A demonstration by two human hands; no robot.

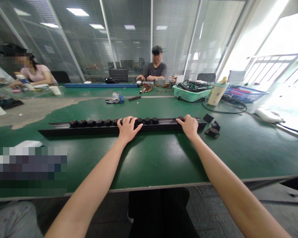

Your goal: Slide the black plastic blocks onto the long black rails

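A long black rail [121, 128] lies across the green bench top [149, 158], with a row of several small dark round parts [90, 123] along its top. My left hand [127, 129] rests palm down on the rail, its fingers spread over the row and hiding some of the parts. My right hand [188, 126] lies on the rail's right portion, its fingertips touching the last round part [180, 118]. Just right of that hand are small black bracket pieces [213, 130].
Across the bench, a seated person [155, 64] faces me, and another person [34, 71] works at the left. Further off are a blue bar [100, 85], a crumpled cloth [115, 98], a green basket of cables [192, 92], a cream bottle [217, 92] and a blue basket [245, 94].
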